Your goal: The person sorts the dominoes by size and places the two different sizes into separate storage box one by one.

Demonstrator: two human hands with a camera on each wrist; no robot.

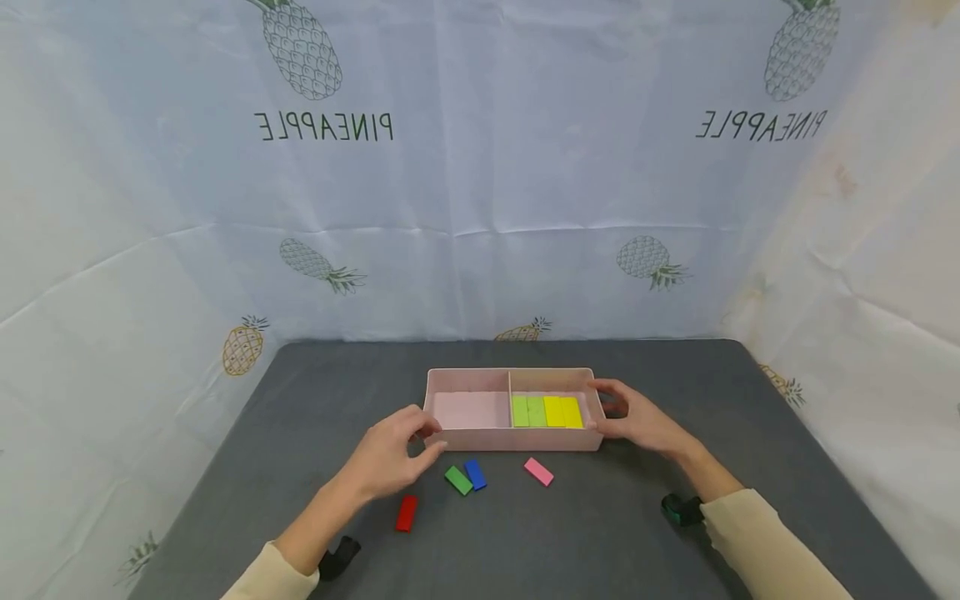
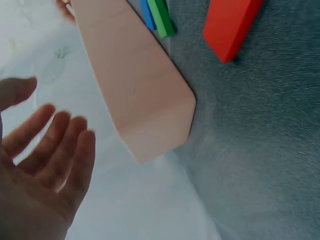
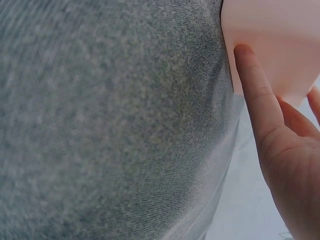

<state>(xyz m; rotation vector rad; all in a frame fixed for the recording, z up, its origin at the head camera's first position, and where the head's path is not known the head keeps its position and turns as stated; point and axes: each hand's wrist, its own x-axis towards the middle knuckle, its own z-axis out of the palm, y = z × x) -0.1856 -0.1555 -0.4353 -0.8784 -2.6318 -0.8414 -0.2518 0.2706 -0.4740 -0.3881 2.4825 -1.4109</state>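
A pink two-compartment box point(image 1: 514, 440) lies across the table. Its right compartment holds light green blocks point(image 1: 528, 412) and yellow blocks point(image 1: 562, 412); no block shows in the left compartment. My left hand point(image 1: 390, 452) hovers by the box's front left corner, fingers loosely bent and holding nothing; the left wrist view shows this hand point(image 2: 45, 175) apart from the box point(image 2: 145, 90). At the other end, my right hand point(image 1: 637, 421) touches the box. In the right wrist view one straight finger of this hand point(image 3: 285, 140) rests against the box wall point(image 3: 280, 55).
On the dark grey table point(image 1: 600, 533), in front of the box, lie a green block point(image 1: 459, 480), a blue block point(image 1: 476, 474), a pink block point(image 1: 538, 472) and a red block point(image 1: 406, 513). White cloth point(image 1: 480, 192) with pineapple prints hangs behind and at both sides.
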